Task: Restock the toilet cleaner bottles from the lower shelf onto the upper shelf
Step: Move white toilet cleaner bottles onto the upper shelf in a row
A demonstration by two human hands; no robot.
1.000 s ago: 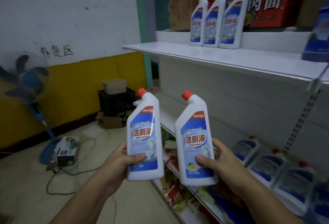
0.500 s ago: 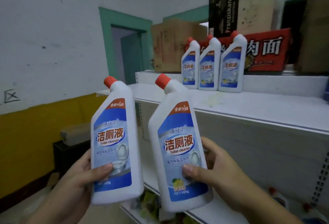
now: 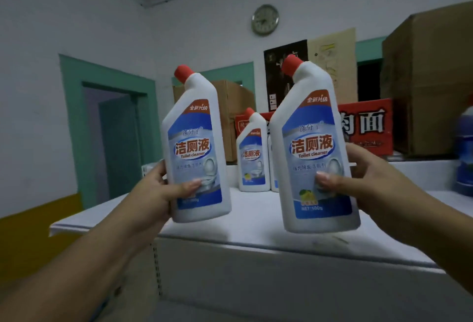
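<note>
Holding two items at the upper shelf's [image 3: 250, 222] front edge. Left hand [image 3: 153, 193]: mine, wrapped round the left bottle [image 3: 195, 147], red-capped toilet cleaner. Right hand [image 3: 368, 181]: clasping the right bottle [image 3: 313, 147], same product. Shelved bottle [image 3: 253, 158]: standing at the upper shelf's back.
</note>
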